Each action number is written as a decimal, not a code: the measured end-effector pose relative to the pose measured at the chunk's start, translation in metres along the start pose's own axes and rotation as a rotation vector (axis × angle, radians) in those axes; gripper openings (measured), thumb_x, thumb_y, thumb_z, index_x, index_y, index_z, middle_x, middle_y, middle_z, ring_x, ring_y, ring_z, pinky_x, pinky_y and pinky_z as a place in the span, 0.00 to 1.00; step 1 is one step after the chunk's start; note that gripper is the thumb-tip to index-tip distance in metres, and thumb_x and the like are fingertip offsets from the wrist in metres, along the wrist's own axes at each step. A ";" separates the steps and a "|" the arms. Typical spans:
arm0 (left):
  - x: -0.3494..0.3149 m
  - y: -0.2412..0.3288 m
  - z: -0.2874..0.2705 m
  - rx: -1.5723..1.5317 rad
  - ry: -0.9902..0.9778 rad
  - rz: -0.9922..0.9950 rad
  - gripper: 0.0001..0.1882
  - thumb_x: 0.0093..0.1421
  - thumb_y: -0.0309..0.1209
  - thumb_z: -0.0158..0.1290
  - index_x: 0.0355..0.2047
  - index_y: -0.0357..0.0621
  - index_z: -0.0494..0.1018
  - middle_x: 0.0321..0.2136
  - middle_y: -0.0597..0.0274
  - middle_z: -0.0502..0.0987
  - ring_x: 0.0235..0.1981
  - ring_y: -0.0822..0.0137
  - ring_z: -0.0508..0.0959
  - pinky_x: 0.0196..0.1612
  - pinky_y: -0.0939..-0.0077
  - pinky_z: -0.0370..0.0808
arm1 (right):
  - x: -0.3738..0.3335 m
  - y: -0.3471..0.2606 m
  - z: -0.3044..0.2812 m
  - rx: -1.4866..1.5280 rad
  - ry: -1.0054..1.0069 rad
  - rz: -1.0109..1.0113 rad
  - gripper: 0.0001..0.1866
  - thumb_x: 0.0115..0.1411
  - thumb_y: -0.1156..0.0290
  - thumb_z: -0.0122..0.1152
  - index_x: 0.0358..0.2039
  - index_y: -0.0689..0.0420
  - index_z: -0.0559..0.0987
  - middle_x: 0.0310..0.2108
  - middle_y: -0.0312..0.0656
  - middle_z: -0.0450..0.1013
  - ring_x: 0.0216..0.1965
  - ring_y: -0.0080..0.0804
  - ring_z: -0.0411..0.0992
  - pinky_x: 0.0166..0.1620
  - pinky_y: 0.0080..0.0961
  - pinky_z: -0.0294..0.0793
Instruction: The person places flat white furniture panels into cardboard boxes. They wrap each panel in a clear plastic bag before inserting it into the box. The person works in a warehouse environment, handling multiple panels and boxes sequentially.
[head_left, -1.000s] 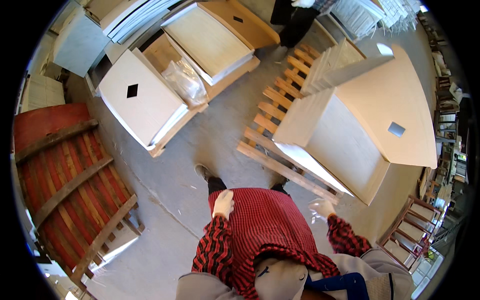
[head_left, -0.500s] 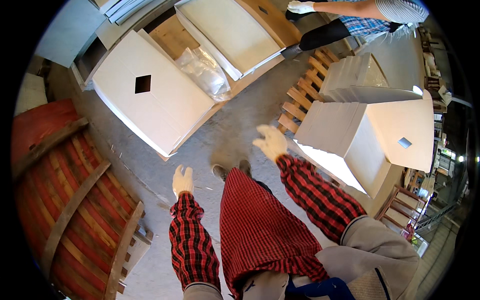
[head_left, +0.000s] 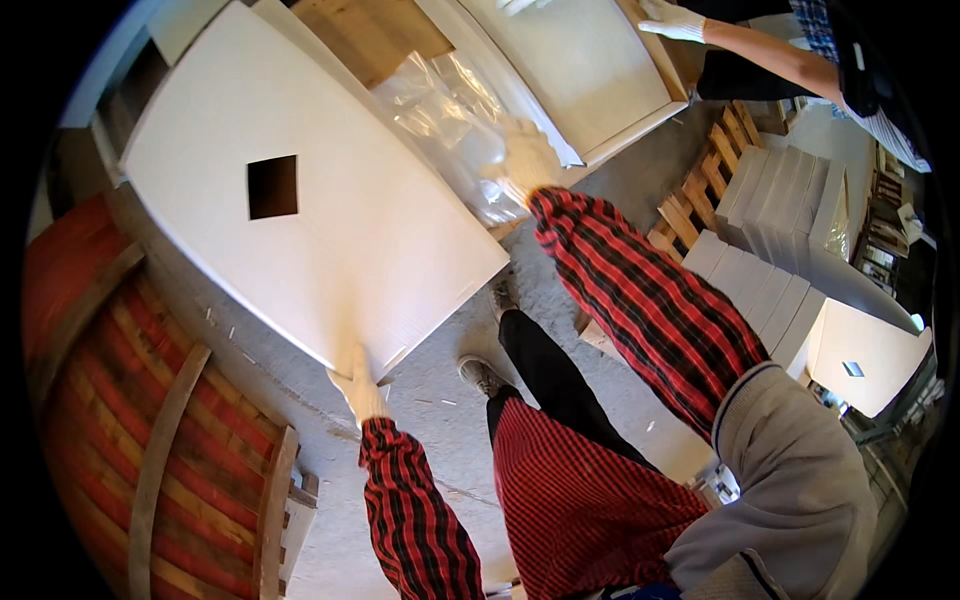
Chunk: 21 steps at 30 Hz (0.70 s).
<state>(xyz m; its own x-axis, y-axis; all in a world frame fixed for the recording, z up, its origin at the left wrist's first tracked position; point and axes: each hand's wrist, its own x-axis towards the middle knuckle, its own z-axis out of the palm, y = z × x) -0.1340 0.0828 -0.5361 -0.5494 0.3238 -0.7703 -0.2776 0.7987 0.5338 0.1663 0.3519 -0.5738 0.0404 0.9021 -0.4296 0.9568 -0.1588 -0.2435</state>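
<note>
A large white cardboard box (head_left: 330,230) with a square dark hole lies in front of me at the left. My left hand (head_left: 360,387), in a pale work glove, grips its near corner, fingers over the top edge. My right hand (head_left: 525,163), gloved too and blurred, reaches over a crumpled clear plastic bag (head_left: 440,105); its thumb stands apart from the fingers and nothing shows in it. Whether it touches the bag I cannot tell. Beyond the bag lies a second white cardboard tray or box (head_left: 575,65).
A red wooden pallet-like stack (head_left: 150,440) stands at my left. On the right, stacked white cartons (head_left: 780,210) stand by a slatted wooden pallet (head_left: 705,180). A co-worker's gloved hand (head_left: 672,20) is at the far box's edge. Concrete floor (head_left: 420,440) shows around my shoes.
I have moved closer to the boxes. My left hand has come onto the white box's near corner. My right hand has moved forward over the plastic bag. The co-worker's hand is now by the far box.
</note>
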 end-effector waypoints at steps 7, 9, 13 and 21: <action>0.003 -0.014 -0.019 0.066 0.048 0.070 0.43 0.63 0.42 0.56 0.69 0.37 0.46 0.65 0.47 0.59 0.63 0.56 0.63 0.63 0.58 0.62 | 0.068 -0.007 0.027 0.103 -0.082 -0.096 0.18 0.59 0.58 0.57 0.45 0.54 0.79 0.40 0.46 0.78 0.42 0.48 0.75 0.46 0.40 0.72; -0.002 -0.013 -0.034 0.082 0.099 0.048 0.43 0.63 0.42 0.57 0.69 0.37 0.47 0.66 0.48 0.58 0.63 0.56 0.63 0.63 0.60 0.63 | 0.069 0.002 0.010 0.083 0.000 -0.186 0.15 0.62 0.58 0.52 0.40 0.53 0.81 0.35 0.45 0.78 0.39 0.48 0.75 0.42 0.39 0.72; -0.016 0.013 -0.037 -0.084 0.171 -0.047 0.41 0.64 0.40 0.56 0.69 0.41 0.48 0.66 0.48 0.57 0.63 0.57 0.63 0.62 0.62 0.65 | 0.073 0.020 -0.011 0.096 0.009 -0.179 0.18 0.66 0.55 0.50 0.39 0.55 0.80 0.35 0.50 0.78 0.39 0.49 0.75 0.42 0.35 0.72; -0.067 0.084 0.041 0.315 0.355 0.236 0.31 0.62 0.32 0.58 0.64 0.42 0.62 0.55 0.50 0.69 0.55 0.59 0.71 0.59 0.62 0.69 | 0.033 0.043 -0.046 0.584 -0.027 -0.242 0.17 0.60 0.58 0.60 0.33 0.61 0.82 0.31 0.44 0.78 0.33 0.34 0.75 0.40 0.28 0.73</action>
<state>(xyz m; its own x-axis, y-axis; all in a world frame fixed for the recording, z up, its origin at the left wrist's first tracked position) -0.0881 0.1486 -0.4538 -0.8168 0.3650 -0.4467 0.1061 0.8562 0.5057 0.2218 0.3934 -0.5583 -0.1720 0.9306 -0.3231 0.6231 -0.1512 -0.7674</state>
